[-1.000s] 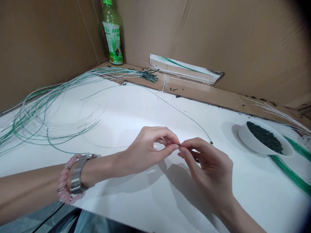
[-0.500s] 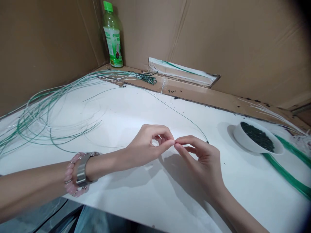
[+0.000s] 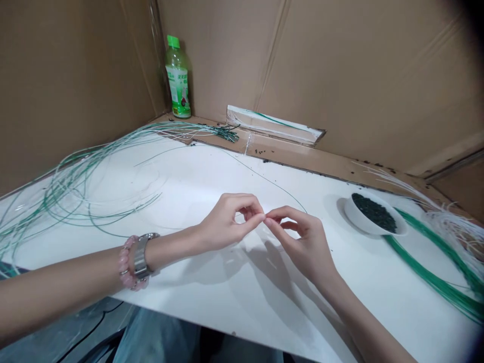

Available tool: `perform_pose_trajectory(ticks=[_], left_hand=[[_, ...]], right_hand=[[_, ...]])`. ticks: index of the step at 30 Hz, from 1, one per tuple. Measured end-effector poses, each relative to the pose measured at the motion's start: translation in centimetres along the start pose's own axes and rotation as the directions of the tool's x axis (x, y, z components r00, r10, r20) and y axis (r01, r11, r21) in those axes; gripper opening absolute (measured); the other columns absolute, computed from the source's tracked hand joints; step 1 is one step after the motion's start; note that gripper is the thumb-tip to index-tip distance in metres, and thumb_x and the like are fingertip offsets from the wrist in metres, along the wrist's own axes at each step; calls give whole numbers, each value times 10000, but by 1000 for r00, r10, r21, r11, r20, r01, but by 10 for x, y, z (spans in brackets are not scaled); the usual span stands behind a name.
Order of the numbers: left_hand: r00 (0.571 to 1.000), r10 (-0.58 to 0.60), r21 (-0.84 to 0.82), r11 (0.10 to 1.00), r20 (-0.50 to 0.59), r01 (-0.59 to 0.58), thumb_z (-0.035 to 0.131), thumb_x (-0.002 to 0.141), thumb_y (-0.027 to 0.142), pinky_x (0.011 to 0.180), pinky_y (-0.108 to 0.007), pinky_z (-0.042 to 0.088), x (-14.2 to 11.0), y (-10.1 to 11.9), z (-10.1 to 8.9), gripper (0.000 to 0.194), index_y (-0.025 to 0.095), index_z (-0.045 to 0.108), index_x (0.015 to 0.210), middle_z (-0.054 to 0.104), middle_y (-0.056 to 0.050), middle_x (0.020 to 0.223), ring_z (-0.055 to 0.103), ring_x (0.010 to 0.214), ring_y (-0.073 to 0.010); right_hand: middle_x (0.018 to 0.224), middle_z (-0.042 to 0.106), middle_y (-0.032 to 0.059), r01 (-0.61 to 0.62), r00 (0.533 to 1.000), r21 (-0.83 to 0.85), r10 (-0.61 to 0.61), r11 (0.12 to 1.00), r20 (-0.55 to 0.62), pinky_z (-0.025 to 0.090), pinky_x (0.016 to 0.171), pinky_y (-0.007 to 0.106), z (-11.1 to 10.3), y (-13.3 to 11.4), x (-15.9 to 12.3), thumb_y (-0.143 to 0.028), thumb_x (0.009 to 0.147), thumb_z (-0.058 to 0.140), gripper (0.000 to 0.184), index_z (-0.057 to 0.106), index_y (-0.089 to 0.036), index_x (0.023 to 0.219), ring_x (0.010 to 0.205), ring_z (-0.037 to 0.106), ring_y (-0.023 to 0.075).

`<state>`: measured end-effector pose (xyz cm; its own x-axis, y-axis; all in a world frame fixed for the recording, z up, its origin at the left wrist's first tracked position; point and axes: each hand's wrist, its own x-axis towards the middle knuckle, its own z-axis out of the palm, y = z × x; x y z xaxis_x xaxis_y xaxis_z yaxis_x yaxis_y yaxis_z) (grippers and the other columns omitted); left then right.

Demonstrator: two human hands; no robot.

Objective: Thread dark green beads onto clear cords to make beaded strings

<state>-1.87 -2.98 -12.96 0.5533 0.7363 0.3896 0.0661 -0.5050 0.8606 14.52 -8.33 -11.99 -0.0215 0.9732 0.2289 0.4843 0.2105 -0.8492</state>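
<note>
My left hand and my right hand meet above the white tabletop, each pinched at thumb and forefinger. Their fingertips touch or nearly touch, and whatever sits between them is too small to make out. A thin green wire curves across the table and disappears behind my right hand's knuckles; whether that hand grips it is hidden. Right of my right hand stands a white bowl filled with small dark green beads.
Long green and white wires spread at left, with dark beaded ends at the back. A green-capped bottle stands in the cardboard corner. Green wire bundles and white strands lie at right. Loose beads dot the cardboard edge.
The camera view has tilted up and shifted right, so the bowl and bottle appear displaced. Both hands keep the same pinch, fingertips together.
</note>
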Motion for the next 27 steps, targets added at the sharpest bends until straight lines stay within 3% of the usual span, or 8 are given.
perform_pose_trajectory(ticks=[4, 7, 9, 11, 15, 19, 23, 27], left_hand=[[996, 89, -180, 979, -31, -93, 482, 886, 297, 767, -249, 456, 9, 4, -5, 211, 132, 613, 907, 628, -58, 858, 587, 819, -138], [985, 173, -200, 965, 0, -169, 417, 915, 362, 967, -319, 383, 20, -2, -3, 356, 159, 514, 1191, 594, -105, 1147, 533, 1095, -186], [973, 207, -126, 973, 104, -193, 417, 911, 392, 1038, -347, 308, 28, -10, 1, 411, 172, 471, 1253, 522, -110, 1288, 455, 1206, -207], [944, 216, -85, 976, 251, -201, 391, 910, 439, 1045, -356, 290, 34, -18, 8, 439, 179, 472, 1254, 509, -102, 1308, 444, 1210, -217], [827, 178, -129, 983, 534, -128, 292, 915, 507, 1019, -335, 292, 38, -26, 22, 494, 170, 528, 1189, 621, -93, 1129, 499, 1106, -210], [732, 170, -247, 969, 660, -2, 308, 907, 462, 902, -305, 365, 32, -22, 31, 445, 158, 581, 1082, 654, -73, 856, 554, 895, -185], [750, 41, -305, 927, 661, 218, 388, 840, 297, 569, -239, 324, 28, -18, 29, 285, 123, 585, 948, 442, 16, 600, 393, 564, -114], [807, 7, -306, 927, 590, 215, 373, 783, 174, 570, -229, 287, 30, -17, 21, 268, 133, 545, 985, 455, 13, 657, 403, 610, -107]], right_hand=[[761, 613, -10, -37, 999, 364, 48, 931, -23, 469, 670, 193, -13, -17, 5, -262, 787, 635, 85, 640, -205, 725, 740, 551, 98], [789, 571, -14, -154, 979, 759, 202, 632, 30, 484, 680, 159, -23, -35, 12, -260, 780, 633, 86, 624, -193, 726, 771, 550, 76], [778, 555, -18, -172, 961, 889, 270, 424, 57, 498, 691, 150, -27, -45, 17, -236, 758, 648, 67, 615, -184, 732, 739, 550, 62], [764, 556, -20, -141, 952, 937, 305, 319, 39, 511, 686, 146, -29, -50, 21, -215, 749, 652, 59, 604, -186, 730, 702, 553, 57], [742, 572, -16, -38, 932, 933, 350, 358, -96, 544, 721, 199, -32, -47, 27, -226, 786, 617, 86, 576, -208, 713, 674, 567, 79], [751, 588, -18, 74, 891, 934, 396, 350, -219, 533, 764, 206, -44, -38, 30, -199, 839, 554, 102, 564, -203, 738, 685, 577, 67], [709, 549, -41, 195, 853, 885, 373, 422, -365, 500, 605, 167, -69, -30, 31, -201, 825, 585, 109, 528, -190, 733, 602, 533, 46], [682, 506, -43, 235, 804, 840, 388, 489, -451, 424, 481, 121, -96, -20, 28, -156, 826, 568, 112, 515, -168, 728, 530, 473, 25]])
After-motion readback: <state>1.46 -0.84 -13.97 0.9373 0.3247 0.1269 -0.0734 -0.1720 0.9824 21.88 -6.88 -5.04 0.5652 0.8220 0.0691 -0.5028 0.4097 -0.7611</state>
